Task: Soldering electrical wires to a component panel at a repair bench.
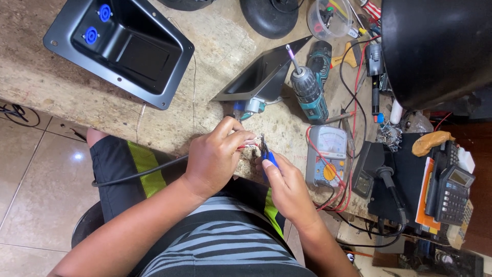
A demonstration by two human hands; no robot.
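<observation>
Black cable (148,173) pinched at its red wire ends in my left hand (215,156); right hand (287,187) closes blue-handled cutters (267,154) on them, stripping underway; steady squeeze needed.

workbench top (215,46) — rough, worn, matt wood; recessed plate (120,48) — smooth black metal, satin sheen, blue plastic sockets; cordless drill (310,92) in teal-and-black plastic; cable (138,174) sheathed in matt black rubber; floor tiles (36,174) glossy.

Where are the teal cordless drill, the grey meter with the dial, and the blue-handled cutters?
teal cordless drill (310,92), head view, on its body.
grey meter with the dial (327,156), head view, on its face.
blue-handled cutters (268,156), head view, on the handle.
</observation>
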